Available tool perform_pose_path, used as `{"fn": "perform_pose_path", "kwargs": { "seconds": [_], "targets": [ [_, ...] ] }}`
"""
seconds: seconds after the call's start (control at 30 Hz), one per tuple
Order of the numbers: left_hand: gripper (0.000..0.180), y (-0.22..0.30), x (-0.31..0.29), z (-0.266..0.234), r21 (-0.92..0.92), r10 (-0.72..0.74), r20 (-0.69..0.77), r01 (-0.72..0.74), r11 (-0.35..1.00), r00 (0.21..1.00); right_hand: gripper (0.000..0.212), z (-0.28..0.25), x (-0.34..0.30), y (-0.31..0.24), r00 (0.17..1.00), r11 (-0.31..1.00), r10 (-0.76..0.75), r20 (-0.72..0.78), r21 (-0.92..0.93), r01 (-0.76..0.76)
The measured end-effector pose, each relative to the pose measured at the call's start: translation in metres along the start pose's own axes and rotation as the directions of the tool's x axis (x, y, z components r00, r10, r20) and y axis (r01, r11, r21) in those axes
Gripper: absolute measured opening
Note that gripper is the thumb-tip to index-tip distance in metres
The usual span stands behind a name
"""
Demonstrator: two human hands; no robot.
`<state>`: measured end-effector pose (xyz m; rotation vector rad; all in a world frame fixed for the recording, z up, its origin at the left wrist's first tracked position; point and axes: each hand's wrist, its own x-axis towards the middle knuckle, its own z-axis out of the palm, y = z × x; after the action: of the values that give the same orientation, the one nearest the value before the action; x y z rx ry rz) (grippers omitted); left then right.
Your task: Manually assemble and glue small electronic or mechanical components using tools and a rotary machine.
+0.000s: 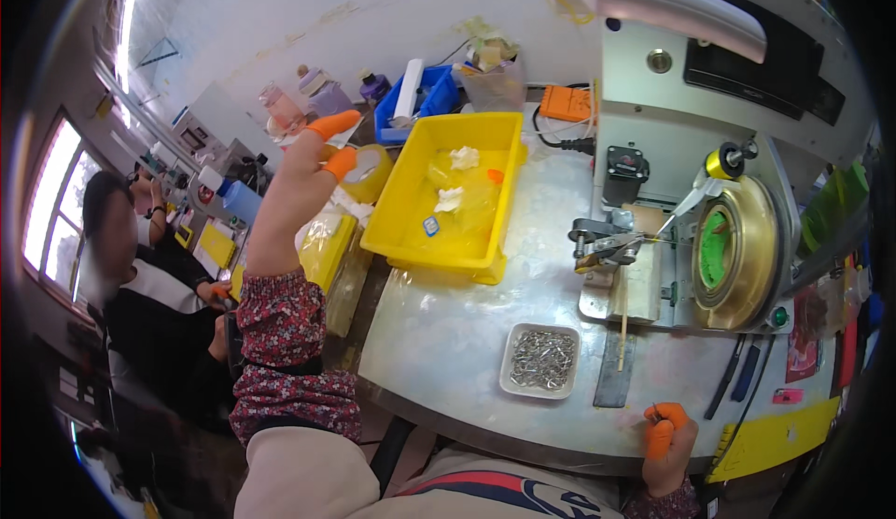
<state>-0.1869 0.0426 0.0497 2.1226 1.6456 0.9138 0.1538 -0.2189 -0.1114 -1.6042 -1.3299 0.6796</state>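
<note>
My left hand (303,160), with orange finger cots, reaches out over the left side of the bench. Its finger and thumb are stretched apart with nothing seen between them, in front of a roll of yellow tape (369,175) and the bottles behind. My right hand (668,446) is near the front edge, its orange-capped fingers curled closed; a small dark thing shows at their tips, too small to name. Ahead and left of it, a white dish (509,370) holds many small metal pins. A machine with a brass-coloured wheel (761,258) and a clamp (607,244) stands beyond.
A yellow bin (397,250) holds crumpled scraps and a small blue packet. Behind it are a blue bin (439,90), a clear tub (495,85) and an orange box (566,104). Dark-handled tools (745,374) lie at the right. A person (159,323) sits at the left.
</note>
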Motion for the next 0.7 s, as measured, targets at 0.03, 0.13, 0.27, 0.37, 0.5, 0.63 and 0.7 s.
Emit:
{"fn": "perform_pose_path", "kwargs": {
  "seconds": [0.03,0.13,0.27,0.37,0.5,0.63,0.7],
  "targets": [
    [0.035,-0.011,-0.007,-0.015,0.053,-0.022,-0.098,0.027,0.998,0.995,0.035,-0.001,-0.002,0.0,0.996,0.995,0.09,0.001,0.05,-0.09],
    [0.028,-0.039,-0.04,-0.04,0.218,-0.046,-0.282,0.11,0.97,0.958,0.034,0.001,-0.003,0.001,0.995,0.992,0.098,-0.001,0.079,-0.098],
    [0.017,-0.098,-0.08,-0.031,0.385,-0.106,-0.094,0.134,0.913,0.99,0.034,0.002,-0.002,0.002,0.999,0.994,0.053,-0.001,0.096,-0.053],
    [0.013,-0.105,-0.09,-0.014,0.478,-0.147,-0.135,0.195,0.857,0.98,0.035,0.007,0.001,0.003,0.997,0.99,0.064,-0.033,0.127,-0.059],
    [0.02,-0.076,-0.097,-0.036,0.444,0.179,-0.189,-0.079,0.893,0.966,0.036,0.009,0.0,0.003,0.998,0.995,0.046,-0.044,0.092,-0.042],
    [0.027,-0.078,-0.127,-0.034,0.473,0.134,-0.066,-0.087,0.877,0.989,0.036,0.007,0.001,0.002,0.999,0.996,0.043,-0.024,0.084,-0.041],
    [0.026,-0.08,-0.139,-0.031,0.489,-0.003,0.038,-0.015,0.872,0.999,0.036,0.005,0.004,0.0,0.999,0.995,0.034,-0.003,0.092,-0.034]
  ]
}}
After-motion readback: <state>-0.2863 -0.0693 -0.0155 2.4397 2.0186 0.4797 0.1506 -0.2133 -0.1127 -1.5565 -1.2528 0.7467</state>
